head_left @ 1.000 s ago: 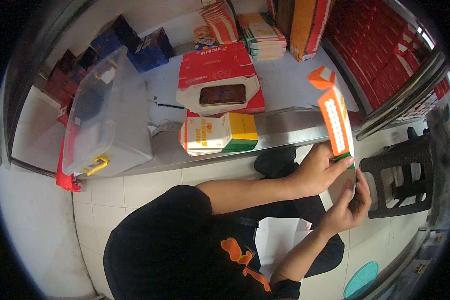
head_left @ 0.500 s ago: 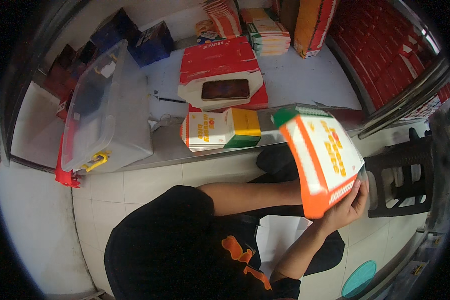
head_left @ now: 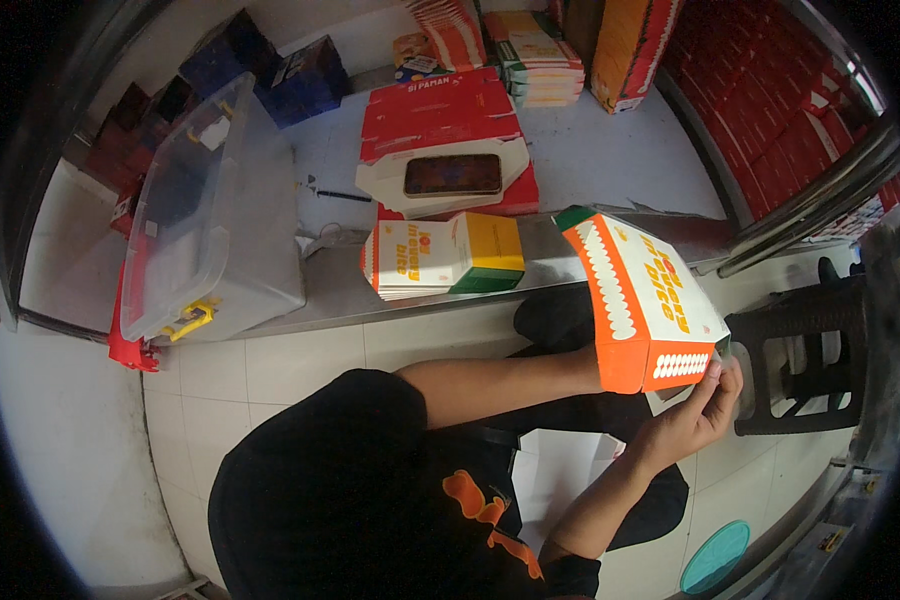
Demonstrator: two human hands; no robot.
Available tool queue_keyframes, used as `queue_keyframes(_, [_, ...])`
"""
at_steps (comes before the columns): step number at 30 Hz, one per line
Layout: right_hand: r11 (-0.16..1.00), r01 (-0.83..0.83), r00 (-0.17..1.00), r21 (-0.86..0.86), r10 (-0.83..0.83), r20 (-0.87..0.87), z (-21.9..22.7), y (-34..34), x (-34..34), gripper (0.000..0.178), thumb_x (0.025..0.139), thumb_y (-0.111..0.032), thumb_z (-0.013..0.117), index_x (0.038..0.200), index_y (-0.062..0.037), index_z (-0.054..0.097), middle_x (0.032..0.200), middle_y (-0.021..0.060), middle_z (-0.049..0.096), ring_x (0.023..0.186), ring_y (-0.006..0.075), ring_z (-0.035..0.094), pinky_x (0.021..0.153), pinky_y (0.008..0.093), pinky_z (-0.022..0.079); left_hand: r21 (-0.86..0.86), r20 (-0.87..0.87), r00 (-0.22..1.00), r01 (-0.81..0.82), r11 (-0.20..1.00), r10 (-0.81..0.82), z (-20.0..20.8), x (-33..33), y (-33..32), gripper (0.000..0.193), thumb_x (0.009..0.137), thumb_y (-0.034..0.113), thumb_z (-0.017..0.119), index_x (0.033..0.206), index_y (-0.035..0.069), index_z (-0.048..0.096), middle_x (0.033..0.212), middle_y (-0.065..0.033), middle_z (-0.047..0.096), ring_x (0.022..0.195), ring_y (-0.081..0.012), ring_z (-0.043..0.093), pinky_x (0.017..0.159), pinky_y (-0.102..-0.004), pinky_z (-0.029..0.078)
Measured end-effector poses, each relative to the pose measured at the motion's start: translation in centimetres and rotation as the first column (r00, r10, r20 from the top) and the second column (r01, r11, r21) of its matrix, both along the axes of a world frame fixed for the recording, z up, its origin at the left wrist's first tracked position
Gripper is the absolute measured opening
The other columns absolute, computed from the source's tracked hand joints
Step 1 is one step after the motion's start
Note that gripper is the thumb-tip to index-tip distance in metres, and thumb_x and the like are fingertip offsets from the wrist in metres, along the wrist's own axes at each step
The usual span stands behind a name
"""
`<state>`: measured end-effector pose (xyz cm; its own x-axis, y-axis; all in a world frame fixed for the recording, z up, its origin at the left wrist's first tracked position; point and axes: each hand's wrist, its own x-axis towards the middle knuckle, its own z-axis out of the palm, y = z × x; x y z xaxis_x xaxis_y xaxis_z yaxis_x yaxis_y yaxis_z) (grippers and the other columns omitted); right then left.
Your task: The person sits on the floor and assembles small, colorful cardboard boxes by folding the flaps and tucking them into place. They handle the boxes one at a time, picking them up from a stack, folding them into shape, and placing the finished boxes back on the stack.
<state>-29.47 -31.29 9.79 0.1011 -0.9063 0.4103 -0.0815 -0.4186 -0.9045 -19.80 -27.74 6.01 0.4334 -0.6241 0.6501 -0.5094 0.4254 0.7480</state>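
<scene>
A white and orange cardboard food box (head_left: 655, 290) with yellow lettering is held up in front of me on the right, over my legs. My right hand (head_left: 692, 415) grips its near right corner, thumb and fingers closed there. My left forearm (head_left: 505, 388) reaches behind the box, which hides the hand and its fingers. The orange end panel of the box is folded square to the top. On my lap lies an open white carton (head_left: 560, 470), partly covered by my right arm.
Flat cartons (head_left: 450, 255) are stacked on the counter edge. Behind them, a phone (head_left: 453, 174) rests on a red and white box (head_left: 440, 115). A clear plastic bin (head_left: 255, 230) stands left, a dark stool (head_left: 805, 360) right. A teal disc (head_left: 716, 556) is on the floor.
The box's near orange end has come up and now looks squared, with a crisp corner; before, it hung lower and slanted. My right hand stays at the same corner.
</scene>
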Motion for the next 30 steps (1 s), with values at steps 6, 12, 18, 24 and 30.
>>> queue_keyframes(6, [0.981,-0.083,0.988,-0.177,0.058,-0.145,-0.6,-0.2,-1.0,0.025,0.088,-0.006,0.064,0.110,0.0068,0.064,0.116,0.0130,0.060,0.106,0.0226,0.061,0.093,0.0347,0.048,0.000,-0.005,1.000,0.002,1.000,-0.002,0.2,-0.5,-0.4,0.027,0.091,0.021,0.067,0.107,0.001,0.060,0.099,-0.0120,0.064,0.093,-0.0243,0.063,0.081,-0.0383,0.051])
queue_keyframes(12, [0.985,-0.108,0.974,0.131,0.079,0.212,-1.4,-0.3,0.0,0.032,0.093,-0.011,0.063,0.117,0.0099,0.062,0.125,0.0172,0.061,0.110,0.0228,0.062,0.098,0.0358,0.049,0.026,-0.037,0.999,-0.009,1.000,0.010,0.0,0.0,-0.8,0.029,0.091,0.023,0.067,0.108,0.002,0.060,0.101,-0.0123,0.064,0.095,-0.0249,0.063,0.082,-0.0389,0.050])
queue_keyframes(18, [0.911,-0.107,0.958,-0.398,-0.013,-0.288,-0.7,0.1,0.8,0.031,0.096,-0.016,0.054,0.117,0.0038,0.065,0.141,0.0228,0.049,0.128,0.0343,0.051,0.108,0.0427,0.038,-0.081,-0.067,0.998,-0.017,0.997,0.012,2.1,0.5,-0.4,0.031,0.091,0.022,0.068,0.111,0.001,0.059,0.103,-0.0122,0.063,0.097,-0.0255,0.063,0.084,-0.0386,0.051])
queue_keyframes(24, [0.936,-0.241,0.968,-0.257,0.213,-0.130,-0.2,-0.9,-0.2,0.041,0.096,-0.030,0.058,0.123,-0.0001,0.060,0.136,0.0219,0.048,0.131,0.0330,0.044,0.110,0.0446,0.035,0.112,-0.597,0.770,0.358,0.927,-0.225,5.5,3.2,1.0,0.025,0.099,0.023,0.056,0.107,0.000,0.061,0.104,-0.0101,0.065,0.100,-0.0188,0.062,0.086,-0.0347,0.050])
queue_keyframes(30, [0.805,-0.592,0.770,0.045,0.581,-0.264,0.4,-1.5,-3.0,0.028,0.102,-0.026,0.053,0.092,-0.0002,0.056,0.084,0.0047,0.055,0.078,0.0138,0.052,0.070,0.0289,0.042,0.575,-0.134,0.731,0.608,0.548,-0.670,4.9,3.1,2.2,0.025,0.085,0.021,0.063,0.093,-0.003,0.062,0.086,-0.0209,0.066,0.081,-0.0394,0.063,0.076,-0.0477,0.050])
